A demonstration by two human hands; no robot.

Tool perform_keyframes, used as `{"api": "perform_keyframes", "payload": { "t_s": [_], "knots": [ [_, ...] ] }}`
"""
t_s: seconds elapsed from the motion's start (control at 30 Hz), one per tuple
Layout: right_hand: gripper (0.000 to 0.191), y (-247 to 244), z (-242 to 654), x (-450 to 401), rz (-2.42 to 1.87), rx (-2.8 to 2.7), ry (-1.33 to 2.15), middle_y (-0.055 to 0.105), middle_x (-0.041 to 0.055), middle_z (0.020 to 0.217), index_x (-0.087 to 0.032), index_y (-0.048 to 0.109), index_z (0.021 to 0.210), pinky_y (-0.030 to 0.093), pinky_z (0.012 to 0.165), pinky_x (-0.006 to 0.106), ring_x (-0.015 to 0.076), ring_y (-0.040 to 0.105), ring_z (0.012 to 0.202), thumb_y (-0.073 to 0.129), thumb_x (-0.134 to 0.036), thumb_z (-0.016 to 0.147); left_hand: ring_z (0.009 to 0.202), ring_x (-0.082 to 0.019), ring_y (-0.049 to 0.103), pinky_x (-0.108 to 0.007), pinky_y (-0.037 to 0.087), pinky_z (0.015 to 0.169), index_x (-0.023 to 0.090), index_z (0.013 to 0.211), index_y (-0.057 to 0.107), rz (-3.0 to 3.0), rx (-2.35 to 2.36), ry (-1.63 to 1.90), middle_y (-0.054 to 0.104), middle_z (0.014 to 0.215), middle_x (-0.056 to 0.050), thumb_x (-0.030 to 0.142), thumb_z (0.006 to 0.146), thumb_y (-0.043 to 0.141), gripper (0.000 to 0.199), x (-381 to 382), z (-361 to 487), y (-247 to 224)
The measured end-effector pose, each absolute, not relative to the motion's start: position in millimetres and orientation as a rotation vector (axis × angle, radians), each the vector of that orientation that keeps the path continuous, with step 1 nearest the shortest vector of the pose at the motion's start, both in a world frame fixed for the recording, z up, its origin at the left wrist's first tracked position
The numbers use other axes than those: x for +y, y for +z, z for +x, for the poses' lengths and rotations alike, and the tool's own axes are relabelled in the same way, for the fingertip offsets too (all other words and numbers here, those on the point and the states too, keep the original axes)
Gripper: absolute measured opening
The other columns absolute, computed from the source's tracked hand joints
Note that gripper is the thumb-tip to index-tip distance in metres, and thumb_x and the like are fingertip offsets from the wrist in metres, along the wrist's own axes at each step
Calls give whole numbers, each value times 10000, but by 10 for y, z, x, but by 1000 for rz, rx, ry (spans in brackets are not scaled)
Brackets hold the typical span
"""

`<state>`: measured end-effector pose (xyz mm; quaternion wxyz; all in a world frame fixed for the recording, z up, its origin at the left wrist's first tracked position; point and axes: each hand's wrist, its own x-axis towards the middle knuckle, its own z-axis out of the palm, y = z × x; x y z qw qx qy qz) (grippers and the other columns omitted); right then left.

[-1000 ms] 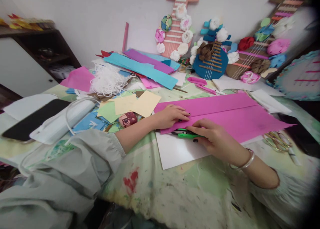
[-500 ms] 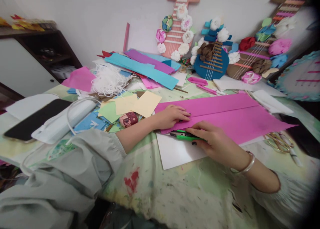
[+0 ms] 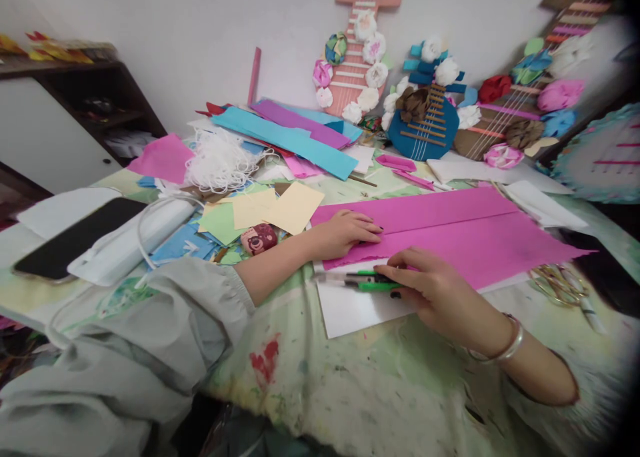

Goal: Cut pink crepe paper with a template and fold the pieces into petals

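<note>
A large magenta paper (image 3: 450,234) with a fold line along it lies over a white sheet (image 3: 355,310). My left hand (image 3: 347,234) rests flat on the paper's left part, fingers stretched to the right. My right hand (image 3: 425,284) grips a green and black utility knife (image 3: 370,282) just below the paper's lower left edge. The knife's blade end points left over the white sheet and is blurred. Whether it touches the sheet is unclear.
Yellow and green paper pieces (image 3: 293,207), a red case (image 3: 259,239), white string (image 3: 223,160) and a phone (image 3: 80,237) lie left. Gold scissors (image 3: 557,285) and a dark phone (image 3: 605,274) lie right. Decorated paper instruments (image 3: 423,127) stand behind.
My right hand has drawn the knife down and slightly away from the paper's edge, so more of the knife shows. My left hand stays in place on the paper.
</note>
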<state>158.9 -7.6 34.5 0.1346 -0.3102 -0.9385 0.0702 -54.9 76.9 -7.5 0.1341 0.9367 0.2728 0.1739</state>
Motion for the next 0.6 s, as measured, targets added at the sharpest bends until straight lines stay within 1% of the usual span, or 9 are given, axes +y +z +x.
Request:
{"api": "perform_keyframes", "payload": {
  "t_s": [0.1, 0.2, 0.23, 0.3, 0.37, 0.4, 0.47, 0.53, 0.6],
  "knots": [
    [443, 368, 1609, -131, -888, -2742, 221, 620, 129, 941, -162, 645, 1126, 498, 702, 382, 235, 568, 845, 388, 8, 807, 1302, -200, 419, -424, 308, 1087, 250, 1218, 604, 2706, 767, 519, 553, 1338, -17, 72, 917, 372, 419, 760, -561, -63],
    [450, 439, 1687, -193, -881, -2723, 242, 628, 124, 956, -182, 627, 1151, 506, 684, 366, 231, 586, 849, 385, -9, 814, 1289, -185, 442, -411, 322, 1087, 238, 1223, 593, 2639, 756, 579, 557, 1333, -36, 51, 899, 378, 432, 766, -584, -64],
    [451, 473, 1741, -207, -887, -2707, 257, 631, 120, 965, -193, 622, 1161, 510, 678, 358, 229, 595, 853, 387, -19, 817, 1297, -177, 435, -402, 327, 1088, 234, 1244, 572, 2599, 762, 621, 538, 1352, -43, 49, 894, 381, 440, 770, -593, -67],
    [436, 543, 1898, -217, -945, -2650, 268, 639, 108, 990, -219, 613, 1179, 518, 675, 348, 227, 611, 868, 403, -57, 833, 1335, -169, 387, -383, 322, 1097, 208, 1309, 503, 2518, 809, 715, 450, 1427, -73, 67, 892, 404, 451, 780, -603, -73],
    [392, 589, 2113, -193, -1082, -2560, 234, 645, 90, 1026, -245, 605, 1190, 518, 678, 347, 226, 626, 863, 437, -125, 856, 1360, -197, 343, -387, 301, 1110, 152, 1352, 443, 2474, 917, 760, 377, 1467, -124, 123, 885, 479, 469, 789, -597, -75],
    [349, 596, 2234, -170, -1167, -2501, 184, 655, 83, 1031, -249, 614, 1168, 514, 679, 355, 231, 633, 853, 462, -173, 863, 1349, -224, 354, -401, 295, 1109, 124, 1345, 445, 2465, 980, 756, 392, 1451, -151, 163, 870, 535, 485, 791, -588, -72],
    [318, 568, 2477, -104, -1372, -2378, 81, 679, 81, 1025, -241, 617, 1160, 504, 669, 373, 246, 646, 824, 491, -262, 869, 1281, -269, 422, -437, 306, 1088, 98, 1284, 499, 2455, 1078, 728, 494, 1355, -173, 233, 818, 637, 505, 789, -565, -58],
    [341, 492, 2690, -29, -1578, -2228, -17, 701, 93, 941, -195, 611, 1165, 497, 650, 380, 257, 654, 776, 502, -300, 859, 1192, -280, 487, -459, 342, 1045, 123, 1213, 551, 2439, 1119, 724, 587, 1234, -147, 259, 774, 690, 481, 774, -550, -35],
    [380, 394, 2843, 38, -1739, -2163, -26, 705, 96, 865, -147, 591, 1175, 491, 636, 375, 256, 658, 729, 530, -294, 830, 1104, -253, 539, -438, 396, 992, 156, 1190, 560, 2411, 1132, 749, 629, 1153, -110, 229, 759, 692, 456, 749, -557, -11]
  ]
}}
